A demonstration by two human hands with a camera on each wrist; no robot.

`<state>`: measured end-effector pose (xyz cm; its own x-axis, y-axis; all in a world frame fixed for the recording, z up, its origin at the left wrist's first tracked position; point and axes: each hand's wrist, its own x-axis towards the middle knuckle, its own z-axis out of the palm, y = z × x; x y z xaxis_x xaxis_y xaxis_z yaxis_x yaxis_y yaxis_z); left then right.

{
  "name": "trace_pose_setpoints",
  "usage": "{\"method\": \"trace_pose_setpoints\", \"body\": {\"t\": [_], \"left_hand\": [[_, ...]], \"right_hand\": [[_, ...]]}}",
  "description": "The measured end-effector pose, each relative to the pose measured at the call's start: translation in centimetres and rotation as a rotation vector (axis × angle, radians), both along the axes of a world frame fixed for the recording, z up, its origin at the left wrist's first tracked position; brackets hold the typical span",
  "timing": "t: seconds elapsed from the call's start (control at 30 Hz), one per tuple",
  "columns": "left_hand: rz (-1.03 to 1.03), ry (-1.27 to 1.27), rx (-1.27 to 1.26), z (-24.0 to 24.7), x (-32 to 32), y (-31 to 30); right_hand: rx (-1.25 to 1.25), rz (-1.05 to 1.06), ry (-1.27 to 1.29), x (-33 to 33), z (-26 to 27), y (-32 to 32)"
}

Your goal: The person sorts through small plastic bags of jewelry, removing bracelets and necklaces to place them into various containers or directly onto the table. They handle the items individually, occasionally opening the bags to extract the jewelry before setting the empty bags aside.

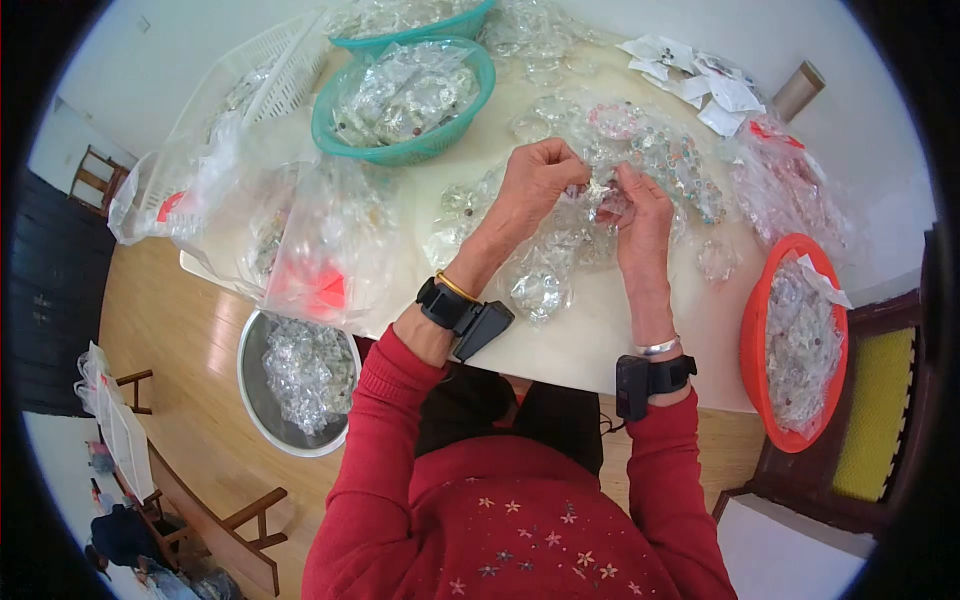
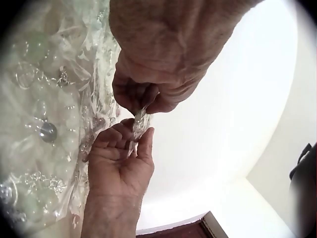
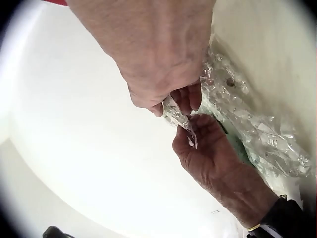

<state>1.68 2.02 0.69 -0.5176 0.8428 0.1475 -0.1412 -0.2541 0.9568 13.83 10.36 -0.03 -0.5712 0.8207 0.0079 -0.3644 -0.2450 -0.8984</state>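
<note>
Both hands meet over the table, holding one small clear plastic bag point(image 3: 178, 116) with something pale and shiny in it. My left hand point(image 1: 545, 180) pinches one end between thumb and fingertips. The other end is pinched by my right hand point(image 1: 645, 205), its palm turned up in the left wrist view. Folded fingers partly hide the bag's contents. Beneath and around the hands lie many bagged bead bracelets point(image 1: 540, 290), some pale green in the left wrist view. A pink bead bracelet point(image 1: 615, 121) and multicoloured ones point(image 1: 690, 170) lie just beyond.
Teal baskets point(image 1: 400, 155) of packets stand at the back left, near a white crate point(image 1: 290, 75) and large plastic bags point(image 1: 335, 230). An orange basket point(image 1: 757, 340) is at the right edge. A metal basin point(image 1: 255, 405) sits lower left. White papers point(image 1: 735, 93) lie back right.
</note>
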Motion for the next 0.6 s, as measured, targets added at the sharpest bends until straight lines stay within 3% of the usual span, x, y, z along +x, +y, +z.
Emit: {"method": "trace_pose_setpoints", "body": {"t": [0.47,0.6], "left_hand": [[0.054,-0.02,-0.008,-0.07,0.07,-0.03],[-0.048,-0.239,-0.024,-0.03,-0.1,-0.31]], "right_hand": [[0.136,0.025,-0.025,0.43,-0.62,0.43],[0.182,0.063,0.049,0.57,-0.68,0.56]]}}
